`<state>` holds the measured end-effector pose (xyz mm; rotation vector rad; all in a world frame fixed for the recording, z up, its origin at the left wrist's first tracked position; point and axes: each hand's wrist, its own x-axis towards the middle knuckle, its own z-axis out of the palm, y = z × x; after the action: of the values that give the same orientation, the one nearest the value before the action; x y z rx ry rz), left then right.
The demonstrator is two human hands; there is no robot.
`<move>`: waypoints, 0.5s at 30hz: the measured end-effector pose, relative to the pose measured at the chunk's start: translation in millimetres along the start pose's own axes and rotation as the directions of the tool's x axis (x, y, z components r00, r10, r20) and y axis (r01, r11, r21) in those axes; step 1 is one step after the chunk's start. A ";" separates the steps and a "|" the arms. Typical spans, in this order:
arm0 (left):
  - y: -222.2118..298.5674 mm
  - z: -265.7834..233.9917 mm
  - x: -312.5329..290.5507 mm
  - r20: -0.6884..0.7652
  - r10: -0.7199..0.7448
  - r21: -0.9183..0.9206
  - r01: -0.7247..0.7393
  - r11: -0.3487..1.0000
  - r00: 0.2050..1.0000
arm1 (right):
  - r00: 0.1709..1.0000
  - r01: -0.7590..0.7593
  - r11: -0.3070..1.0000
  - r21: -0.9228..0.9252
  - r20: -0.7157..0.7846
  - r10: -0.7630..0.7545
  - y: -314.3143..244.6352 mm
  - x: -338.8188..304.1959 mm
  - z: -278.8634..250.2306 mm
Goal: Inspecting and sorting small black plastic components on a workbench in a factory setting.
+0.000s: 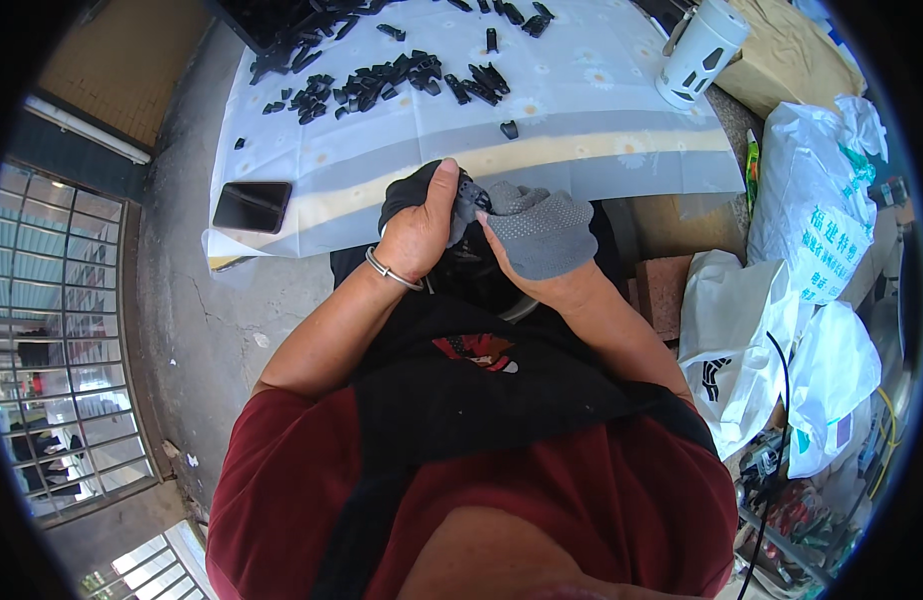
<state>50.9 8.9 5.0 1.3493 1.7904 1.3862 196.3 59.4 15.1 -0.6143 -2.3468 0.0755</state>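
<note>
Here come both forearms point(327, 335), angling inward! Left hand point(419, 232), thumb up straight; right hand point(532, 258) close beside it, thumb tilted up and leftward, other fingers largely hidden.

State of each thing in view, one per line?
Black rectangular phone: flat, screen dark
White cylindrical tumbler: upright
Small black plastic pieces: loose, partly heaped
Grey dotted fabric: rumpled, at right hand
Left hand: thumb extended, fingers hidden
Large white plastic bag: looks full
</note>
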 end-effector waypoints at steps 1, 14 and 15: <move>2.5 0.8 0.1 -0.011 0.006 -0.023 -0.007 1.000 1.000 | 1.000 -0.001 1.000 0.000 0.000 0.001 0.4 -0.5 1.0; -8.8 0.8 -1.7 0.220 0.259 0.384 -0.328 0.863 0.940 | 0.994 -0.012 0.993 0.115 0.110 0.000 16.3 -15.6 24.8; 0.3 -4.5 4.7 0.279 0.214 0.363 -0.309 0.879 0.936 | 0.962 -0.114 0.971 0.208 0.269 0.056 20.1 -15.0 25.2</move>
<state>45.5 11.3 7.7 1.9486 1.8445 0.9547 197.9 73.2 -17.6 -0.6255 -2.5159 0.4790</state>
